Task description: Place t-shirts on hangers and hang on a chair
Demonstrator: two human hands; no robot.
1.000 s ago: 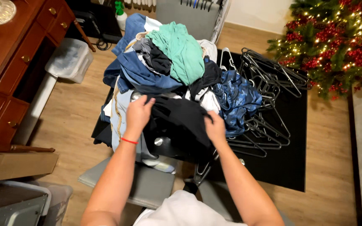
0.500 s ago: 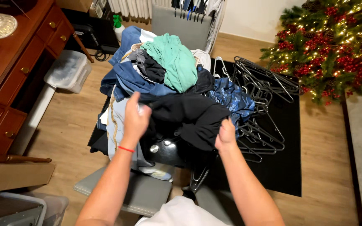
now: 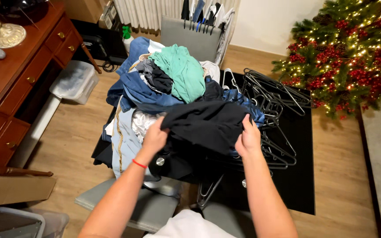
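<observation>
Both hands are gripping a black, soft fabric garment [image 3: 208,125] by its near edge. The left hand [image 3: 154,139], with a thin red band [image 3: 139,164] around its wrist, is pinching the garment's left corner, fingers curled into the cloth. The right hand [image 3: 248,140] is clutching the right corner, thumb lying on top and fingers tucked under the fabric. The garment is stretching between the two hands and draping down in front of them, its upper part lying against a mixed heap of clothes [image 3: 155,88] just beyond.

That heap is sitting on a black flat table top [image 3: 296,185]. A mint-green knitted top [image 3: 182,75] is crowning it, with a blue denim piece [image 3: 140,90] beside and under that, and a pale blue garment with a tan stripe [image 3: 122,141] hanging off the table's left edge. To the right of the garment, touching the heap, a tangle of dark grey wire hangers [image 3: 272,103] is spreading over the table.

As for containers and packages: a clear plastic lidded box [image 3: 73,81] is standing on the wooden floor at the left, near a reddish wooden chest of drawers with brass knobs [image 3: 18,83]. A brown cardboard box flap [image 3: 14,189] is showing at the lower left, with a translucent plastic bin [image 3: 18,222] below it. A green-capped spray bottle [image 3: 127,37] is standing behind the heap. No readable label or sign is showing on any of them. A decorated green tree with red berries and small lights [image 3: 349,57] is filling the upper right corner.
</observation>
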